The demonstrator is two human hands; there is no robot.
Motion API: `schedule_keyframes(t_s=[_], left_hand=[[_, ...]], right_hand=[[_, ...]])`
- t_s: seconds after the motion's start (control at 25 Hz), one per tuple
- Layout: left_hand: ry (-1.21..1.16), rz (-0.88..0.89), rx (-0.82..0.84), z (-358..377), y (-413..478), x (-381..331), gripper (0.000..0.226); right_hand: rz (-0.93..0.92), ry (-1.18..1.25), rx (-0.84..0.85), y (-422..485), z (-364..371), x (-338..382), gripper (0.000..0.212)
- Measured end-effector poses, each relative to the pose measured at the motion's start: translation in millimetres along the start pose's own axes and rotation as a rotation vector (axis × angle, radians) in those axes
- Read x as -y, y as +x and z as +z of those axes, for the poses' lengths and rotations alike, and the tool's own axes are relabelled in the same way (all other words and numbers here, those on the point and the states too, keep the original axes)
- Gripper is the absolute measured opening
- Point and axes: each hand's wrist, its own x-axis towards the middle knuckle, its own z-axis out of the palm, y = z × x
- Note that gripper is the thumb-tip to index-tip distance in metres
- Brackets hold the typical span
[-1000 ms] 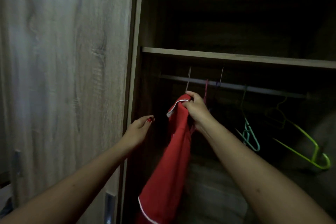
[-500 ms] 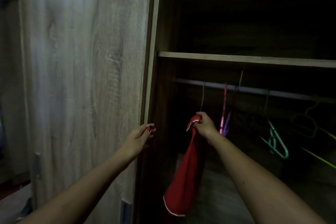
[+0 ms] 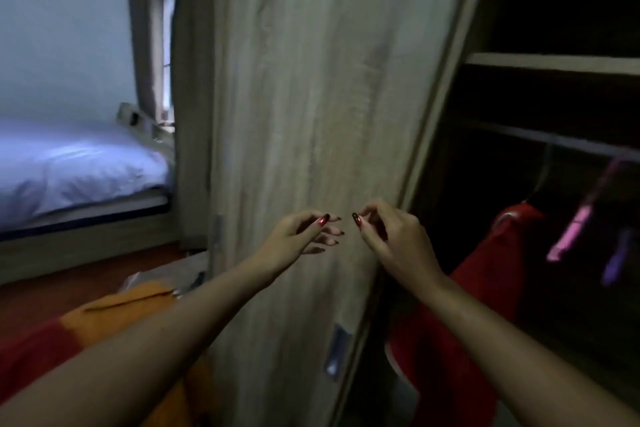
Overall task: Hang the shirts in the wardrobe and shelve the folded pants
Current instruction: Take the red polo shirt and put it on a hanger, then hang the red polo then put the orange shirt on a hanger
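- The left hand [image 3: 298,236] is hovering in front of the closed wardrobe door [image 3: 311,80], its fingers loosely bent and spread, gripping nothing.
- The right hand [image 3: 391,236] is hovering just right of it, near the door's right edge. Its fingers are curling loosely with thumb and forefinger close together, and nothing is showing between them.
- The two hands are facing each other, their fingertips near one another but apart.
- The red shirt [image 3: 485,270] is hanging inside the dark open part of the wardrobe, to the right of the right forearm and below the rail [image 3: 554,144]. Its hook is too dim to make out.
- A pink hanger [image 3: 571,229] and a purple hanger [image 3: 616,256] are dangling to the right of the shirt, both blurred.
- A wooden shelf [image 3: 554,63] is running above the rail.
- An orange garment [image 3: 114,312] is lying low at the near left beside a red cloth [image 3: 31,350], partly behind the left forearm.
- A bed [image 3: 69,163] with pale bedding is standing at the far left, with a curtain [image 3: 149,45] hanging beyond it.
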Motion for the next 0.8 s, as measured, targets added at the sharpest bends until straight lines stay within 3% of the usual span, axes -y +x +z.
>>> schedule_keyframes(t_s=[0.2,0.4,0.56,0.72,0.8], left_hand=[[0.201,-0.165,-0.335,-159,-69,63,0.016],[0.775,-0.45,-0.722,-301,-159,133,0.016],[1.009,-0.773,-0.601,-351,-196,188,0.032],[1.119,-0.7,-0.615,-349,-203,204,0.038],[1.112,-0.672,-0.627,-351,-205,207,0.039]], right_hand=[[-0.053,0.245,0.342,13,137,63,0.019],[0.018,0.365,0.648,8,279,118,0.01],[0.168,0.322,0.755,-1,367,148,0.022],[0.436,0.341,0.676,-3,409,162,0.058],[0.412,0.302,0.697,2,420,163,0.042]])
